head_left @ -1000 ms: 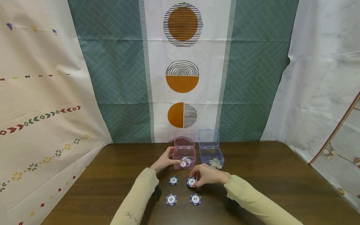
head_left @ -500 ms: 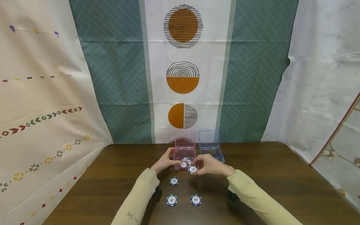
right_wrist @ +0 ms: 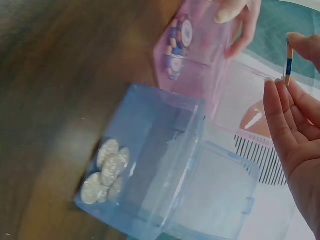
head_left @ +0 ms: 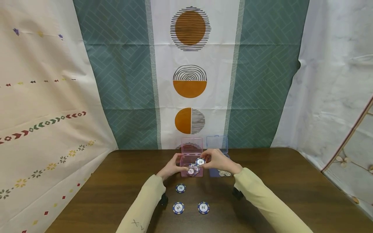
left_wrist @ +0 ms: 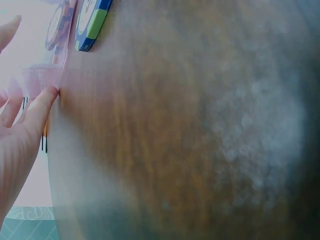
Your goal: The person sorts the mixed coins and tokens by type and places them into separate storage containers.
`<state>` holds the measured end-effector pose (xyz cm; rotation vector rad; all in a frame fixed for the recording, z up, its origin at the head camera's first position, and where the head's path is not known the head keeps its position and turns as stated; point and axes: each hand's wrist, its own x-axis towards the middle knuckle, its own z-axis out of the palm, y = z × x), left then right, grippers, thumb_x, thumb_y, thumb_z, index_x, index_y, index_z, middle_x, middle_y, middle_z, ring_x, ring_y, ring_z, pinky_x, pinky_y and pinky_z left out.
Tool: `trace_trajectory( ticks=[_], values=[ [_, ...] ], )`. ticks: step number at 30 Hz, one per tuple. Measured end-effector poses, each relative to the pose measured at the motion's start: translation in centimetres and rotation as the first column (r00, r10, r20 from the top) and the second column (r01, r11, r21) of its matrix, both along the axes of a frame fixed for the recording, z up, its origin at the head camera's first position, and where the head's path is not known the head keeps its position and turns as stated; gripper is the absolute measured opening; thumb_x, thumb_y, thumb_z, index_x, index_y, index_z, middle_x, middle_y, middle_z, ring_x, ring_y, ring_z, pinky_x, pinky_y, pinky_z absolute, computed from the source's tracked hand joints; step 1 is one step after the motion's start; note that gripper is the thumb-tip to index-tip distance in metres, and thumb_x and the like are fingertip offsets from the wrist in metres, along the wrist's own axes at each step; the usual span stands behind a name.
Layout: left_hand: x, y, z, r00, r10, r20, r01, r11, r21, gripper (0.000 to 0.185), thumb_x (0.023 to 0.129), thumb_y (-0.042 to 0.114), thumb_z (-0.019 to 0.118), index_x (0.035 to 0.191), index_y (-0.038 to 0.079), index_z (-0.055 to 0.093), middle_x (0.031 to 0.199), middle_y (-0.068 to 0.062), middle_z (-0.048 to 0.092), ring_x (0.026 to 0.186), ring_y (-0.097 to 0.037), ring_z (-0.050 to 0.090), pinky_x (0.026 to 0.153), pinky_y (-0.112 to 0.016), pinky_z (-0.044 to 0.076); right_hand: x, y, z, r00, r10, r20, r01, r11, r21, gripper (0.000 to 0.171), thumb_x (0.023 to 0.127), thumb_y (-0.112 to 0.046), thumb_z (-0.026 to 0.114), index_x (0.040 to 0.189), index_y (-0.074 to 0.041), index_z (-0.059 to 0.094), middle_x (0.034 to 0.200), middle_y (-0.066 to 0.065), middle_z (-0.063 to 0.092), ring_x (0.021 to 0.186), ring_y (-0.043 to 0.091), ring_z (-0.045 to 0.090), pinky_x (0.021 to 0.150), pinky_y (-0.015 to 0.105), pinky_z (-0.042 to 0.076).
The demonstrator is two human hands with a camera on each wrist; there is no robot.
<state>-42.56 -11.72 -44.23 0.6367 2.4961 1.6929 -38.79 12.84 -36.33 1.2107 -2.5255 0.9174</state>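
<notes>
Between thumb and fingertips my right hand (head_left: 218, 160) pinches a blue-and-white poker chip (head_left: 200, 162) marked 10, seen edge-on in the right wrist view. It is over the right side of a pink see-through plastic box (head_left: 183, 172), whose hinged lid stands up at the back. My left hand (head_left: 170, 168) grips that box's left side, thumb near the front and fingers toward the back. Inside the box lie several poker chips (right_wrist: 179, 37). On the table in front are a chip (head_left: 180, 188) marked 50 and two chips (head_left: 178, 208) marked 10.
A blue see-through box (right_wrist: 150, 150) stands right of the pink one, its lid (right_wrist: 220, 185) raised, with several silvery coins (right_wrist: 107, 170) inside. A patterned cloth (head_left: 125, 97) hangs behind the dark wooden table (head_left: 268, 187).
My right hand has picked up the 10 chip from the table and carried it up and away from me to over the pink box. The left hand keeps its grip.
</notes>
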Motion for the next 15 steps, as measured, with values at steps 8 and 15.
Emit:
trace_trajectory(
  ticks=[8, 15],
  values=[
    [0.3, 0.1, 0.4, 1.000, -0.011, 0.018, 0.011, 1.000, 0.017, 0.070, 0.077, 0.015, 0.072, 0.132, 0.003, 0.030, 0.132, -0.022, 0.036, 0.120, -0.039, 0.034, 0.094, -0.056, 0.027, -0.6, -1.0, 1.3, 0.999, -0.044, 0.030, 0.044, 0.999, 0.000, 0.024, 0.074, -0.011, 0.074, 0.094, -0.002, 0.065, 0.076, -0.002, 0.058, 0.065, 0.010, 0.053, 0.059, 0.025, 0.047],
    [0.2, 0.1, 0.3, 1.000, 0.000, 0.021, -0.001, 1.000, 0.015, 0.066, 0.077, 0.016, 0.072, 0.129, 0.007, 0.032, 0.132, -0.018, 0.037, 0.120, -0.036, 0.035, 0.094, -0.054, 0.028, -1.2, -1.8, 1.5, 0.996, -0.075, 0.053, 0.076, 0.997, -0.019, 0.024, 0.074, -0.014, 0.075, 0.094, -0.003, 0.064, 0.076, -0.002, 0.058, 0.067, 0.011, 0.053, 0.060, 0.024, 0.047]
  ],
)
